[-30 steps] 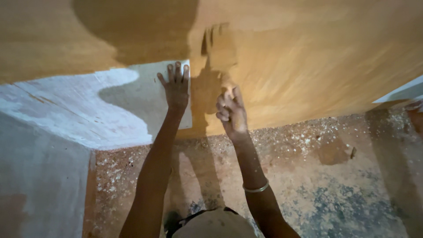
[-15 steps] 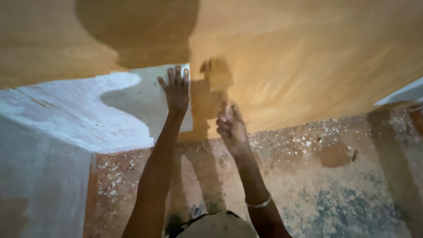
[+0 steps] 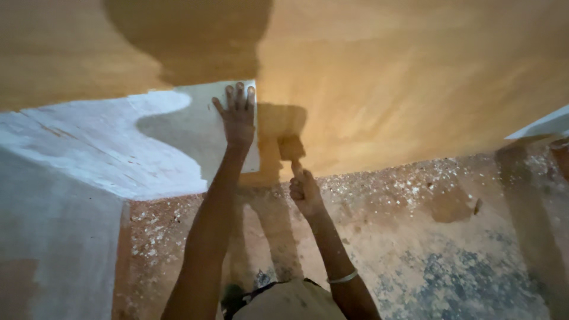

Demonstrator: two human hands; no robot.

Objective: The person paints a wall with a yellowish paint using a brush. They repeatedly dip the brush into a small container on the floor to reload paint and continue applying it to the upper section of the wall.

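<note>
Looking through the head camera, I note:
Brush: a small paintbrush [image 3: 291, 149] rests its bristles on the ochre-painted wall [image 3: 403, 83], just above my right hand [image 3: 305, 191], low near the floor edge.
Right hand: fingers clamped round the brush handle, arm stretched forward, a thin bangle [image 3: 344, 277] at the wrist.
Left hand: my left hand [image 3: 238, 115] lies flat, fingers together, on the unpainted white patch [image 3: 106, 148], just left of the brush.
Around: speckled floor [image 3: 415, 237] below; shadows darken the wall.

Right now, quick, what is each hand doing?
Left hand: open, fingers spread flat on the pale white unpainted patch of wall.
Right hand: closed around a small paint-covered brush, its head against the yellow-brown painted wall.
</note>
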